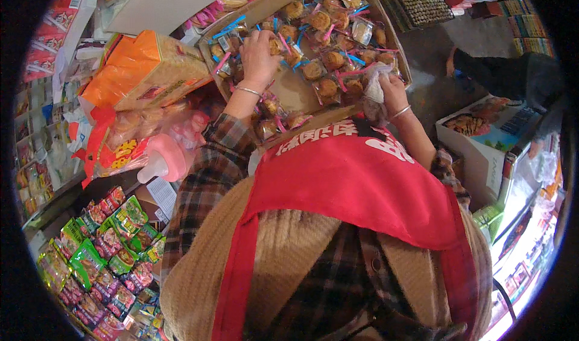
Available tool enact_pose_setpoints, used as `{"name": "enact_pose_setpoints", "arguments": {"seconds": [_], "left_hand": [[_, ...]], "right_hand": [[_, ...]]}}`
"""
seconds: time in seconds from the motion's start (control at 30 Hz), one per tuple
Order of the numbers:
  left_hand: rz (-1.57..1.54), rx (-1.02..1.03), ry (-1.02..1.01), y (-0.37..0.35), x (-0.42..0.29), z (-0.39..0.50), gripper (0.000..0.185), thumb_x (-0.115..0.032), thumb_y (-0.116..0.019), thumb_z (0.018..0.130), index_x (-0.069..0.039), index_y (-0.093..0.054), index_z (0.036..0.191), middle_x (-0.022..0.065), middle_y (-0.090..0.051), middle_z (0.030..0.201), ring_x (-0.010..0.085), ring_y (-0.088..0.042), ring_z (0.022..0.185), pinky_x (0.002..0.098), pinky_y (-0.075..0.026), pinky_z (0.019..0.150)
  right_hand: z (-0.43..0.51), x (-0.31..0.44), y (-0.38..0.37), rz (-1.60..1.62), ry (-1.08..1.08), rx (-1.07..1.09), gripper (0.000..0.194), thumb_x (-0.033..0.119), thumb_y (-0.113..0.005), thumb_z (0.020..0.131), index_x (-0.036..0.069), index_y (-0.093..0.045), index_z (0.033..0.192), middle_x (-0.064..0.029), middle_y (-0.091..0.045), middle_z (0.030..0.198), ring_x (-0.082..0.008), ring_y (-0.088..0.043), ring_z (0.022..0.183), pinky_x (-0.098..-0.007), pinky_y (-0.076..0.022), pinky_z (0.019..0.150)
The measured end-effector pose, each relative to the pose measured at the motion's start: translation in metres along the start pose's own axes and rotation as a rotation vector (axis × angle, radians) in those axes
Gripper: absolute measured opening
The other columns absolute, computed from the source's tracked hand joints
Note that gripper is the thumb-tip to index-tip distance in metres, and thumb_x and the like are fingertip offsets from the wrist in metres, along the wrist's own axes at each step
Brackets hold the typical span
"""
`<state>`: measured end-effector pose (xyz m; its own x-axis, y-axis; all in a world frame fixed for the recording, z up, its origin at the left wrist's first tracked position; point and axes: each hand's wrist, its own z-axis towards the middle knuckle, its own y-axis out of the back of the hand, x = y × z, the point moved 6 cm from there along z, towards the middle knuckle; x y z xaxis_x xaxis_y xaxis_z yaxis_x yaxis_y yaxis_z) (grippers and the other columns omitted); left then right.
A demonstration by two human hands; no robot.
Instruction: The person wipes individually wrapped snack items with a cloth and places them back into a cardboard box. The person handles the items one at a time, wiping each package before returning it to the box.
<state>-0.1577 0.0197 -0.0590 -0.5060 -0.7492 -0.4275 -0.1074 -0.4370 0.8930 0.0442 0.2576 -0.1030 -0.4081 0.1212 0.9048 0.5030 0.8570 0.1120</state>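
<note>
Before me a shallow cardboard box (pixel 296 87) holds many small round baked goods in clear wrappers, tied with pink and blue strips. My left hand (pixel 260 58) reaches into its left part, palm down. Its fingertips are by a wrapped pastry (pixel 275 47); whether they grip it is hidden. At the box's near right corner, my right hand (pixel 394 92) is closed around a crumpled whitish cloth (pixel 374 94). Beside that cloth lies another wrapped pastry (pixel 354 87). A patch of bare cardboard shows to the right of my left hand.
An orange bag (pixel 149 69) and a pink-capped bottle (pixel 165 158) stand left of the box. Several colourful snack packets (pixel 113 246) fill a display at lower left. A printed carton (pixel 484 128) and a person's dark-clothed leg (pixel 502 74) are to the right.
</note>
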Motion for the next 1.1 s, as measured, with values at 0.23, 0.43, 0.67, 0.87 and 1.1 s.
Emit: {"name": "enact_pose_setpoints", "arguments": {"seconds": [0.23, 0.43, 0.67, 0.87, 1.1], "left_hand": [[-0.752, -0.005, 0.174, 0.010, 0.003, 0.015, 0.052, -0.021, -0.076, 0.060, -0.001, -0.051, 0.101, 0.0121, -0.052, 0.101, 0.0241, -0.052, 0.095, 0.0346, -0.045, 0.076], [0.262, 0.163, -0.124, -0.004, -0.007, -0.012, 0.027, -0.012, -0.061, 0.067, -0.002, -0.052, 0.091, 0.0126, -0.049, 0.094, 0.0292, -0.051, 0.089, 0.0392, -0.044, 0.072], [0.453, 0.054, -0.191, -0.018, -0.015, -0.020, 0.011, -0.007, -0.052, 0.071, -0.005, -0.054, 0.082, 0.0117, -0.047, 0.089, 0.0282, -0.048, 0.086, 0.0376, -0.040, 0.072], [0.411, 0.079, -0.252, -0.020, -0.016, -0.026, 0.011, -0.007, -0.051, 0.071, -0.005, -0.053, 0.081, 0.0118, -0.046, 0.090, 0.0272, -0.045, 0.088, 0.0369, -0.038, 0.075], [0.219, 0.047, -0.333, -0.017, -0.017, -0.042, 0.015, -0.001, -0.052, 0.067, -0.005, -0.051, 0.081, 0.0120, -0.048, 0.086, 0.0284, -0.046, 0.084, 0.0369, -0.037, 0.075]], "right_hand": [[0.009, -0.014, -0.004, 0.195, -0.059, 0.065, 0.020, 0.016, -0.051, 0.081, -0.001, -0.058, 0.088, -0.0037, -0.059, 0.077, -0.0112, -0.055, 0.066, -0.0247, -0.0426, 0.059], [0.012, -0.016, 0.003, 0.045, -0.019, 0.042, 0.022, 0.019, -0.053, 0.080, -0.002, -0.058, 0.084, -0.0039, -0.058, 0.073, -0.0117, -0.053, 0.064, -0.0262, -0.0419, 0.058], [0.010, -0.018, -0.001, 0.088, -0.039, 0.070, 0.022, 0.018, -0.052, 0.079, -0.001, -0.058, 0.086, -0.0030, -0.058, 0.074, -0.0119, -0.053, 0.065, -0.0259, -0.0420, 0.059], [-0.005, 0.009, -0.013, 0.258, -0.105, 0.152, 0.020, 0.016, -0.053, 0.078, 0.000, -0.059, 0.089, -0.0025, -0.058, 0.077, -0.0128, -0.054, 0.066, -0.0258, -0.0427, 0.060], [-0.006, 0.040, -0.069, -0.093, -0.114, 0.591, 0.023, 0.017, -0.057, 0.077, 0.000, -0.057, 0.093, -0.0033, -0.057, 0.082, -0.0115, -0.053, 0.070, -0.0256, -0.0425, 0.063]]}}
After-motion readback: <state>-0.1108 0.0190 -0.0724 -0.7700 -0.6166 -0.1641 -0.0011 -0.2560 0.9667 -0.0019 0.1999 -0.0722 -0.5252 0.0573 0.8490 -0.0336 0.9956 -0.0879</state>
